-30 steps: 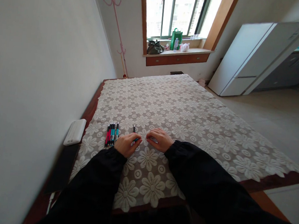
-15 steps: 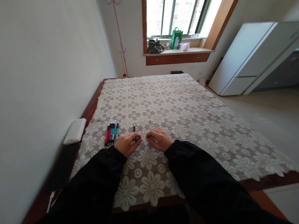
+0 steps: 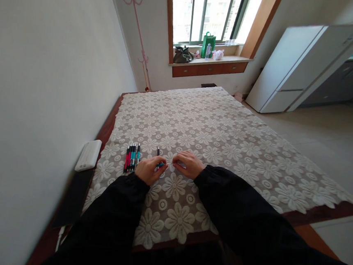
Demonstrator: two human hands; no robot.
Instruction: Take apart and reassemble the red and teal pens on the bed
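A: What lies nearest the left edge of the table [image 3: 106, 131]?

B: A white power bank [image 3: 88, 155]. In from that edge, slim red and teal pens [image 3: 134, 157] lie side by side on the lace tablecloth [image 3: 191, 109]. I'd expect them to be light, stiff and apt to roll, though the lace should check them.

A: And the left hand [image 3: 150, 169]?

B: Just right of the row, thumb and forefinger pinched on one end of a thin pale piece [image 3: 169, 163]. A separate dark-gripped pen [image 3: 158, 151] shows past the fingers; whether they grip it too, I can't tell.

A: Where's the pale piece, exactly?

B: Between both hands, nearer the table's near and left edges than the far and right ones.

A: How would it handle?

B: Next to weightless, probably smooth and slippery. Its stiffness I can't judge, so I'd hold it lightly by the ends.

A: The right hand [image 3: 189, 163]?

B: Fingertips together, clamped on the other end.
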